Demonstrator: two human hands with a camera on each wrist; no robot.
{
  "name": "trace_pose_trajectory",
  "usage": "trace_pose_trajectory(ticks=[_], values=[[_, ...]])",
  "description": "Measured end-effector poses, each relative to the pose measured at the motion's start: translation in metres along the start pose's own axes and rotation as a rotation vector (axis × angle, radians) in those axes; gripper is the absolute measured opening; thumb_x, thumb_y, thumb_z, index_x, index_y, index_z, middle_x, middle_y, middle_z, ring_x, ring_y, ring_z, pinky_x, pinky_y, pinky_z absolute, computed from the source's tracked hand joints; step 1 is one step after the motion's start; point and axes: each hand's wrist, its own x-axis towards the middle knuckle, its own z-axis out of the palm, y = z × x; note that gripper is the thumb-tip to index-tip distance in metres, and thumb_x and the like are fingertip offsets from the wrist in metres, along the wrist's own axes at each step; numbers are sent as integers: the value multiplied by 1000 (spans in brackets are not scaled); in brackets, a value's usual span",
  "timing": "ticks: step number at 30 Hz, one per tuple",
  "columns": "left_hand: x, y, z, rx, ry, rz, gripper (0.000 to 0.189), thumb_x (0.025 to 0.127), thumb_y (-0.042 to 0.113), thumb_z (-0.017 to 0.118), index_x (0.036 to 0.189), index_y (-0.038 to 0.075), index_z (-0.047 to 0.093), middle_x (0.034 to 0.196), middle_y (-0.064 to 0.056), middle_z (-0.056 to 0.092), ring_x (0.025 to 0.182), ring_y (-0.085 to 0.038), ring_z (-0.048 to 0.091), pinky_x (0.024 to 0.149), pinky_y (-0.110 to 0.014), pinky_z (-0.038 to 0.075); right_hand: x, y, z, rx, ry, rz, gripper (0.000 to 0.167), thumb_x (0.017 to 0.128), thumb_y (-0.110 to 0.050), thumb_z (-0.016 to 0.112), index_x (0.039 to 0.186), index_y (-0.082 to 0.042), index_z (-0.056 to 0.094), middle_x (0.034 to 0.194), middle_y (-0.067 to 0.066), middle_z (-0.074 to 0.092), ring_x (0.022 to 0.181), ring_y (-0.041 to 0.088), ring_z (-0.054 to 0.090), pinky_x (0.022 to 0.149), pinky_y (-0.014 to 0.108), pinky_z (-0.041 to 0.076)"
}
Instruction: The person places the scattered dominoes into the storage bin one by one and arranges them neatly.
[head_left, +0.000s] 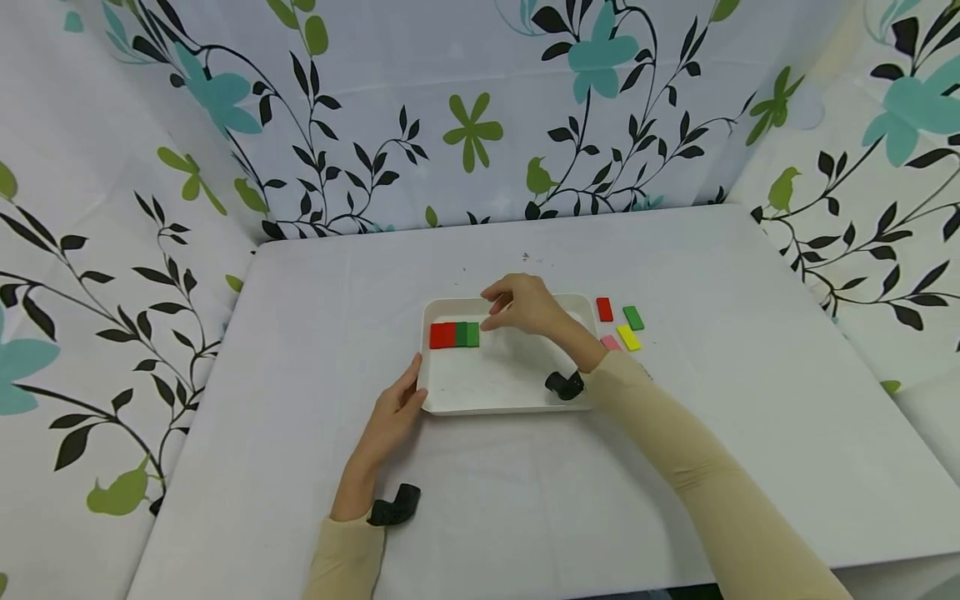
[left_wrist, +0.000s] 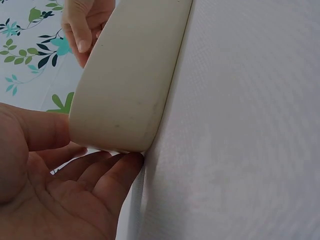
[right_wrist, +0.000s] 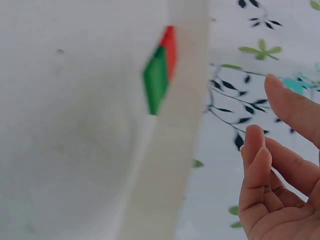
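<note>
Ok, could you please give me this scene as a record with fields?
Surface: white table
Container: white rectangular tray
Inside tray: red tiles and green tiles in a row, at left
Right of tray: loose red tile, loose green tile, yellow tile, partly hidden pink tile
Left hand: holds tray's left end
Right hand: over tray, beside green tiles; no tile visible in fingers

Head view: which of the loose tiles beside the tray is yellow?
The yellow tile, right of the pink tile and below the loose green tile; its colour sets it apart.
</note>
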Motion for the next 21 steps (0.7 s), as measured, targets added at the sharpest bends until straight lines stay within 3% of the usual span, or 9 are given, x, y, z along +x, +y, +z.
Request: trace_pose_trajectory(ticks=[7,13,21], values=[[0,0,0,2,-1,-6,58,103,6,46,154,-2,18,162,-15,16,149,-31,19,117,-38,23,-26,6,-57,16,122,6,51,78,-17,84,124,-5,67,120,14,66,99,25,68,89,40,57],[1,-3,0,41,5,-21,58,103,7,46,154,0,18,163,-14,16,149,-31,20,117,-37,23,-49,43,-100,-34,212,112,51,84,-21,79,130,-8,63,127,13,62,106,28,64,90,43,56],[1,-2,3,48,15,-44,58,103,6,45,155,1,19,163,-13,17,149,-30,20,117,-39,23,-80,99,-138,-23,246,268,55,89,-20,72,139,-7,53,139,20,53,117,36,55,102,58,45]])
